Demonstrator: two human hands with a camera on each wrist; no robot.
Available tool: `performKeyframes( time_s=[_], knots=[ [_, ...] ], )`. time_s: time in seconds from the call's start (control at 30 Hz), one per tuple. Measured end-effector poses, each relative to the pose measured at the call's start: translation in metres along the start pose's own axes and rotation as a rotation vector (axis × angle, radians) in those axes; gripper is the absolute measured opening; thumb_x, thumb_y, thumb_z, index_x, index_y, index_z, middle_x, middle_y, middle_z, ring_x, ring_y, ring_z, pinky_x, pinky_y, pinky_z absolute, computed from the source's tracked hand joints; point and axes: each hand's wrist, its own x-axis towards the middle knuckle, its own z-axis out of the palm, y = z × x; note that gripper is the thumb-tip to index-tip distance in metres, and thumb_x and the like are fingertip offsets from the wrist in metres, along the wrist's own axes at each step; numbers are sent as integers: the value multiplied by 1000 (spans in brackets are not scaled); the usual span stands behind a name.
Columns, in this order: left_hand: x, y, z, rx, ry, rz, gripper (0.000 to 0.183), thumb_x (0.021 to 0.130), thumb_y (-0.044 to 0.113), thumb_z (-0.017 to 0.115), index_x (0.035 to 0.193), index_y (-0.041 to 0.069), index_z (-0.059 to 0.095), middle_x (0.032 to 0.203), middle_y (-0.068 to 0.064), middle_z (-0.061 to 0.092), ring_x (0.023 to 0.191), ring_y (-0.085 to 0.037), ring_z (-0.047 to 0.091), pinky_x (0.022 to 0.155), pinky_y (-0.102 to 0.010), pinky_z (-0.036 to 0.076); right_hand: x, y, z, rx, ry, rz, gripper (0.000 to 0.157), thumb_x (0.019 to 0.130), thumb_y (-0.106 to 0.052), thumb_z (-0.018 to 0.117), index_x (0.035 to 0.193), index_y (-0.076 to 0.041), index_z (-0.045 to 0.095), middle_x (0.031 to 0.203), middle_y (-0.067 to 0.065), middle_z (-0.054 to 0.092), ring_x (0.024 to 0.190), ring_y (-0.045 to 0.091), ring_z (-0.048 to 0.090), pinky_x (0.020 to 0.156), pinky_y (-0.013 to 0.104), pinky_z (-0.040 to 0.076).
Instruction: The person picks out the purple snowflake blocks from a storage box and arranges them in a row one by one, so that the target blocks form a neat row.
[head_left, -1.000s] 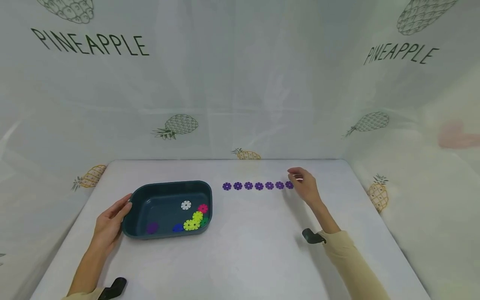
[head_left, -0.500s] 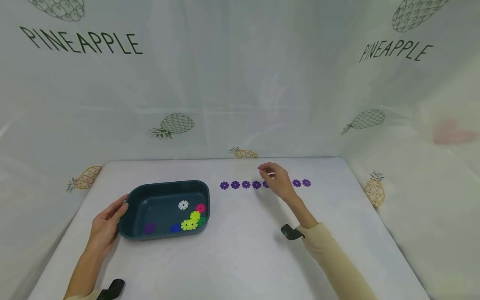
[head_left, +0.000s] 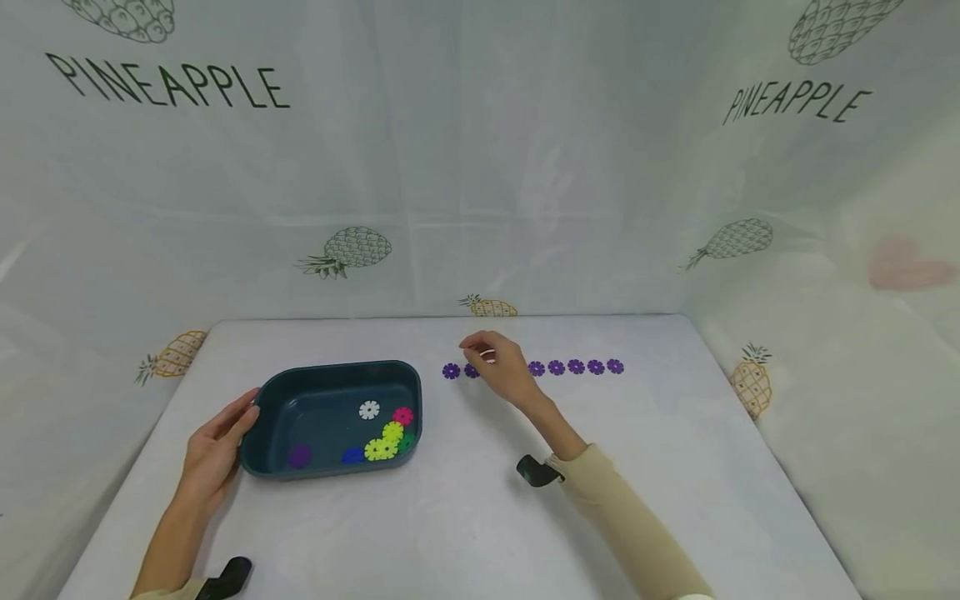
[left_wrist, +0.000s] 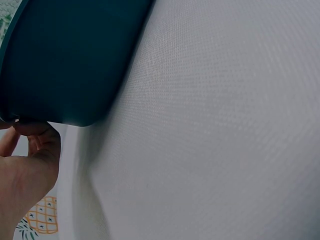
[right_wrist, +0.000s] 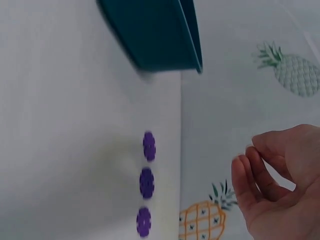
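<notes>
My left hand grips the left end of a dark teal rectangular tray, thumb at the rim. In the left wrist view its curled fingers meet the tray's edge. A row of several purple snowflake discs lies on the table right of the tray. Above the left part of that row hovers my right hand, hiding some discs. Its fingers bend loosely toward the thumb, and nothing shows between them in the right wrist view, where purple discs lie apart from the hand.
Inside the tray lie a white disc, a pink disc, yellow discs, a green disc, a blue disc and a purple disc. A pineapple-print curtain hangs behind the white table.
My right hand has moved left along the row, from its right end toward the tray, uncovering the discs on the right. The left hand keeps holding the tray in place.
</notes>
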Motion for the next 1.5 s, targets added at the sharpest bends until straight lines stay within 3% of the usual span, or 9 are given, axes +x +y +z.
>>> performKeyframes(
  time_s=[0.2,0.53,0.73,1.27,1.5],
  knots=[
    [-1,1,2,24,12,-7,57,98,28,72,151,18,54,115,25,61,104,12,56,82,-6,48,6,-16,25,35,-32,-42,14,101,-5,65,114,-1,70,109,12,69,101,23,65,92,34,56],
    [0,1,1,20,-4,18,56,99,26,71,151,15,53,117,23,60,107,12,56,84,-6,48,14,-34,64,73,-115,-22,14,102,-8,65,114,-3,71,108,9,69,99,19,65,92,26,54],
    [2,1,0,66,-7,-9,65,99,31,71,156,13,46,120,22,56,115,8,50,85,-4,45,14,-40,87,129,-157,-54,15,101,-5,64,114,1,71,109,12,71,94,19,64,88,25,55],
    [6,17,-10,302,-112,-4,65,100,33,70,157,12,44,117,22,53,104,8,54,79,-12,49,9,-63,146,213,-276,-120,17,102,-1,62,115,4,70,106,13,69,88,9,61,80,15,51],
    [8,22,-13,410,-149,8,68,102,36,66,158,8,40,127,14,50,105,8,54,81,-12,49,9,-66,173,170,-393,-148,18,101,-5,65,117,1,71,105,6,69,88,-1,60,80,11,50]
  ],
)
